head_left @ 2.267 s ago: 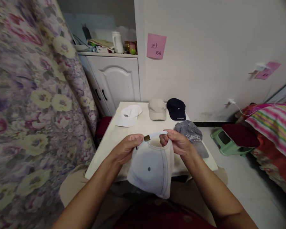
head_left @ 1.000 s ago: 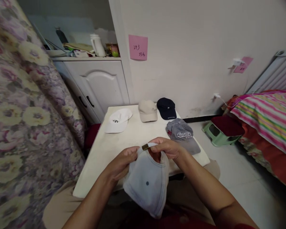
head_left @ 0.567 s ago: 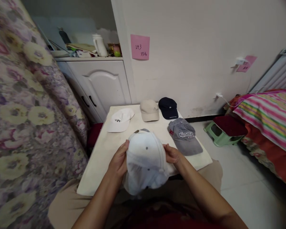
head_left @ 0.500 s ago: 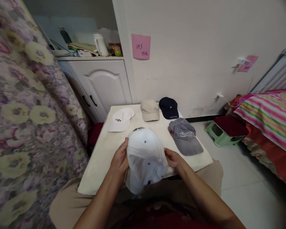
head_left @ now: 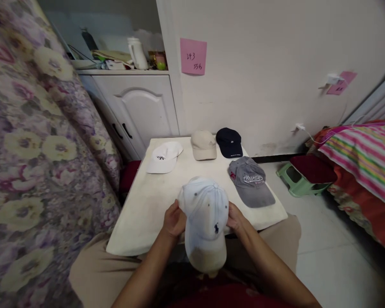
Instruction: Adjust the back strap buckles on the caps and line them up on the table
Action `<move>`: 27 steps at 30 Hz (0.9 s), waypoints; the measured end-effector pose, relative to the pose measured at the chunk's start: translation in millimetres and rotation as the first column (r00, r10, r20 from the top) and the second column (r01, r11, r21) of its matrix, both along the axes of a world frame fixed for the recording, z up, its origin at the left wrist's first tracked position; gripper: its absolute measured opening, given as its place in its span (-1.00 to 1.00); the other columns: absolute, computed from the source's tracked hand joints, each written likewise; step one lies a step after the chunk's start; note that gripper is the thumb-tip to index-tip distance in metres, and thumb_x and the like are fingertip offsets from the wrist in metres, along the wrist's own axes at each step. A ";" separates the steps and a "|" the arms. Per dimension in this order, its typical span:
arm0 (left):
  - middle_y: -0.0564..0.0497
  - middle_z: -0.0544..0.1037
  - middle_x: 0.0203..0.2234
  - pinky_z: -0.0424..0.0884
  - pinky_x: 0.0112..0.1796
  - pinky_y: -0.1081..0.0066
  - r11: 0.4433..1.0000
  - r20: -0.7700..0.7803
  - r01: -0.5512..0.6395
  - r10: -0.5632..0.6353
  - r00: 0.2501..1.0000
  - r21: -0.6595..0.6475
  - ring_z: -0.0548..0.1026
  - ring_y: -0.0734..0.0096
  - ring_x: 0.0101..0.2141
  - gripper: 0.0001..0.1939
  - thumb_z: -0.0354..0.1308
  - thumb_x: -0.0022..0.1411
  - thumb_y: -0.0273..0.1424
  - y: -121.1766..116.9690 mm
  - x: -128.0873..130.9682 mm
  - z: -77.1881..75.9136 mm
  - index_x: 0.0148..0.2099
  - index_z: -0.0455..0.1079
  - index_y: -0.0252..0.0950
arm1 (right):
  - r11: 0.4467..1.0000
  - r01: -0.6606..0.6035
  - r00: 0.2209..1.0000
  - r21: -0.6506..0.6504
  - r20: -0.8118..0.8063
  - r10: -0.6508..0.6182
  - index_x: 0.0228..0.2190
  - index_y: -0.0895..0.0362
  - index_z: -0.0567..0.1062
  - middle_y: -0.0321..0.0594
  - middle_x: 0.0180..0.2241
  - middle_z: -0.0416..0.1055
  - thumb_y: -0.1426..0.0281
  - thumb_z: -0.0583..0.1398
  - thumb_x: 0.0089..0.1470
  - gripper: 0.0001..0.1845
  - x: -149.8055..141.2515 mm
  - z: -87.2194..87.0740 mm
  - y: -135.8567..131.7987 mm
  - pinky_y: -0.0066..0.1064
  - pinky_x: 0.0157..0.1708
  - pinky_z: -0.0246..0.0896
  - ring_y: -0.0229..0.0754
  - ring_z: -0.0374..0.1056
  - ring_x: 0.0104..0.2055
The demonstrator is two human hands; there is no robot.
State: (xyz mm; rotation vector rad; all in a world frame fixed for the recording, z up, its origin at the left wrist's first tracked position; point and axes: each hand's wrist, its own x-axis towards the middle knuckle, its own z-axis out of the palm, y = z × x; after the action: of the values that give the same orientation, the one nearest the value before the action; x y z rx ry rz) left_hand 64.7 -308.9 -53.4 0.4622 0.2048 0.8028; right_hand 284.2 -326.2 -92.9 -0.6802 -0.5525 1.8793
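A pale white cap (head_left: 205, 214) with a small dark logo on its front sits crown-up at the near edge of the small white table (head_left: 147, 205), its brim pointing toward me over the edge. My left hand (head_left: 173, 220) grips its left side and my right hand (head_left: 235, 217) grips its right side. Farther back on the table lie a white cap (head_left: 164, 156), a beige cap (head_left: 204, 145), a navy cap (head_left: 229, 142) and a grey cap (head_left: 250, 180) with lettering.
A flowered curtain (head_left: 35, 149) hangs close on the left. A white cabinet (head_left: 141, 111) stands behind the table, with a jug and clutter on top. A green stool (head_left: 300, 179) and a striped bed (head_left: 362, 158) are on the right. A pink note (head_left: 193, 56) is stuck to the wall.
The cap was held with its back strap and buckle up, pinched by both hands. It has since been turned over crown-up, brim toward me, and both hands now hold its sides.
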 end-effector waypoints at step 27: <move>-0.11 0.67 -0.30 0.35 0.05 0.16 0.995 0.129 -0.076 0.083 0.988 -0.057 0.53 -0.03 -0.04 -0.61 0.13 0.11 -0.18 -10.1 22.4 -5.5 -0.14 0.59 -0.29 | 0.998 0.027 0.999 -0.058 0.045 -0.024 -0.42 0.11 0.57 -0.22 -0.50 0.56 0.25 0.31 -0.19 -0.76 -3.6 -10.1 -3.8 -0.17 -0.20 0.37 0.01 0.48 -0.29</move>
State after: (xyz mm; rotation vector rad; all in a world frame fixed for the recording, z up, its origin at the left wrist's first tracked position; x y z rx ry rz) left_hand 87.1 -318.9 -59.0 0.3522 0.1220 0.9005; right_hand 280.6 -329.9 -103.0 -0.7655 -0.5168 1.8664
